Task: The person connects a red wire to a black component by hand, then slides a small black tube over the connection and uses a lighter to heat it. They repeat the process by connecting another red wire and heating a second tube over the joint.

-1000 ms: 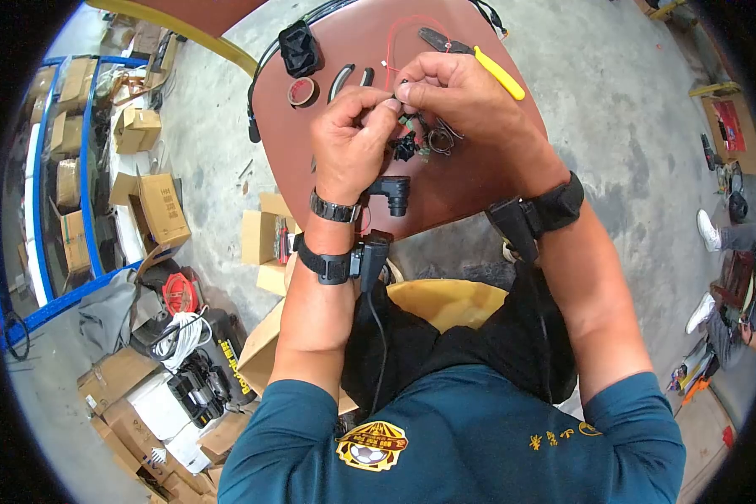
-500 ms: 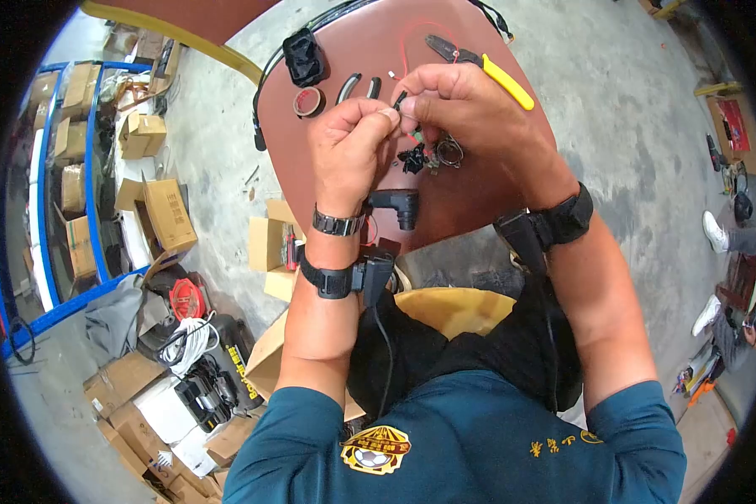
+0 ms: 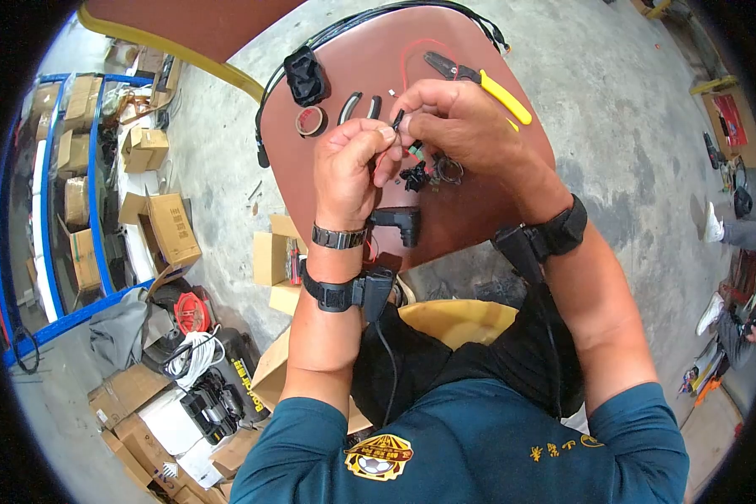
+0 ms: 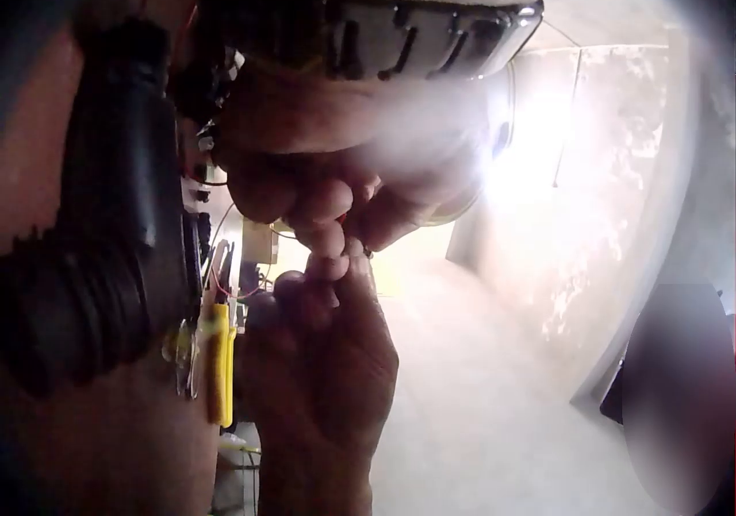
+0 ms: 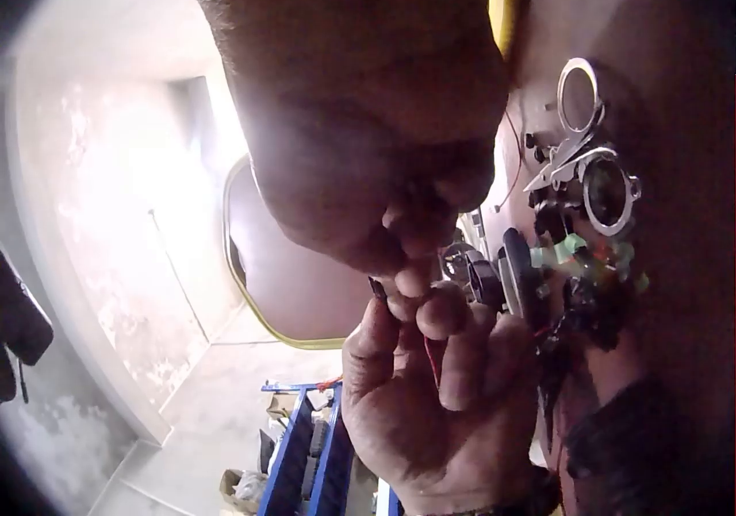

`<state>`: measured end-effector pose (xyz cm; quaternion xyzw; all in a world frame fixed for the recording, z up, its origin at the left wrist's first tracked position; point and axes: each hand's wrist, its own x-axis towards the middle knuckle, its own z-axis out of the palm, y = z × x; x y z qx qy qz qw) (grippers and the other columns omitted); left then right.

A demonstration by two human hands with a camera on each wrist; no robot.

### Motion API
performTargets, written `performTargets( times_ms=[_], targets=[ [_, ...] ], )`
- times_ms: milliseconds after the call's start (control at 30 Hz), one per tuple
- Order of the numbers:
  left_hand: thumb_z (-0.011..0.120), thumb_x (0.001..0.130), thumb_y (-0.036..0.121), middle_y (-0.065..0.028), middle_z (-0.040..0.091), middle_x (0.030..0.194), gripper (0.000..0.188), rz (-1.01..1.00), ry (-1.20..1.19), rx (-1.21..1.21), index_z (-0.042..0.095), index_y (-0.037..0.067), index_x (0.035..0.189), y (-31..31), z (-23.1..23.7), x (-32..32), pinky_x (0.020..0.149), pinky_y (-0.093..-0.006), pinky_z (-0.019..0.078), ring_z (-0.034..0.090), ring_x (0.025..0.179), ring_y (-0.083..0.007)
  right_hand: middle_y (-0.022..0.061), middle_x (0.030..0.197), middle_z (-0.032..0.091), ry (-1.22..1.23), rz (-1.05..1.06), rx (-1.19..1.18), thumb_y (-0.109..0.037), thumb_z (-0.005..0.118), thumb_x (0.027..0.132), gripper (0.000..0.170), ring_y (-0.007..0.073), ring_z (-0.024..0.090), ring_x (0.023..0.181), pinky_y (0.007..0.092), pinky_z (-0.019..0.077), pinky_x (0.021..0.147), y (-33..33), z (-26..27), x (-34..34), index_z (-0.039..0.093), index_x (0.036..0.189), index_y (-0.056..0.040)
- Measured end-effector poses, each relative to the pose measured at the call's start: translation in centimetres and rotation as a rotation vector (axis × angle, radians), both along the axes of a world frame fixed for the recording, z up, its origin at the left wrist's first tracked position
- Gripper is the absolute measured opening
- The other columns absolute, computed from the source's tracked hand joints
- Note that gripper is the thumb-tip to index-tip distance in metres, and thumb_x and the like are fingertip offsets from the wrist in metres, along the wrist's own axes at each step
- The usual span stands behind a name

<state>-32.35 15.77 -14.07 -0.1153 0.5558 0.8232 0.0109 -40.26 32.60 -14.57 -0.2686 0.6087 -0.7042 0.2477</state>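
Both hands meet above the brown tabletop (image 3: 470,202). Between their fingertips is a small black piece (image 3: 398,118), its end also showing in the right wrist view. The left hand (image 3: 346,168) pinches it with thumb and index finger. From the other side, the right hand (image 3: 466,126) pinches at the same spot, its fingers curled. A thin red wire (image 5: 434,361) runs by the left fingers in the right wrist view. Just below the hands lie a small black part (image 3: 414,175), green bits and scissors (image 5: 606,191). A black elbow-shaped fitting (image 3: 401,221) lies nearer the body.
Yellow-handled pliers (image 3: 504,97) lie at the far right, with a tape roll (image 3: 311,122) and a black tray (image 3: 306,76) at left. Dark cables (image 3: 378,13) follow the far edge. An open carton (image 3: 270,259) stands on the floor, left of the seated person.
The hands stay together, now slightly nearer the body in the view. The small black piece shows more plainly between the fingertips, and the left hand's lower fingers have come into sight.
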Motion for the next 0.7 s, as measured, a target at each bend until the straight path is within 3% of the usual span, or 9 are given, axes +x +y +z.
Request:
performTargets(
  times_ms=[67, 167, 267, 367, 700],
  targets=[
    [0.058, 0.089, 0.010, -0.0111, 0.063, 0.072, 0.014, -0.003, 0.001, 0.019, 0.062, -0.003, 0.087, -0.2, -0.3, 0.0, 0.048, -0.0259, 0.0408, 0.045, 0.046, -0.0115, 0.0045, 0.081, 0.069, -0.047, 0.003, -0.094, -0.008, 0.061, 0.090, 0.016, 0.0099, 0.066, 0.070, 0.0239, 0.0524, 0.059, -0.3, -0.6, -0.1, 0.066, 0.100, 0.0024],
    [0.059, 0.086, 0.005, -0.0120, 0.066, 0.071, 0.012, 0.017, -0.001, 0.073, 0.065, -0.005, 0.083, -0.1, -0.1, 0.1, 0.044, -0.0209, 0.0375, 0.048, 0.046, -0.0103, 0.0052, 0.081, 0.069, -0.041, -0.013, -0.017, -0.007, 0.060, 0.090, 0.016, 0.0108, 0.066, 0.070, 0.0246, 0.0528, 0.060, 0.1, 0.0, -0.2, 0.066, 0.102, 0.0037],
    [0.058, 0.086, 0.005, -0.0119, 0.065, 0.070, 0.012, 0.018, 0.004, 0.075, 0.065, -0.005, 0.084, -0.1, -0.2, 0.2, 0.044, -0.0210, 0.0376, 0.048, 0.046, -0.0103, 0.0033, 0.084, 0.067, -0.054, 0.010, -0.009, -0.007, 0.059, 0.096, 0.016, 0.0082, 0.063, 0.069, 0.0218, 0.0533, 0.060, 0.3, 0.4, -0.1, 0.065, 0.108, 0.0015],
    [0.058, 0.086, 0.005, -0.0118, 0.065, 0.070, 0.012, 0.002, 0.001, 0.057, 0.065, -0.005, 0.084, 0.0, 0.1, 0.3, 0.045, -0.0212, 0.0379, 0.048, 0.046, -0.0102, 0.0031, 0.083, 0.066, -0.043, 0.021, -0.021, -0.008, 0.059, 0.096, 0.015, 0.0089, 0.063, 0.068, 0.0225, 0.0535, 0.061, 0.3, 0.0, -0.1, 0.064, 0.107, 0.0016],
    [0.056, 0.089, 0.006, -0.0110, 0.067, 0.074, 0.016, -0.035, 0.085, -0.014, 0.066, -0.005, 0.086, 0.7, -0.1, 0.5, 0.048, -0.0213, 0.0389, 0.050, 0.051, -0.0092, 0.0066, 0.075, 0.067, -0.070, 0.013, -0.054, -0.005, 0.057, 0.092, 0.011, 0.0120, 0.064, 0.067, 0.0256, 0.0520, 0.060, 0.7, 1.1, 0.4, 0.063, 0.088, 0.0029]
  ],
)
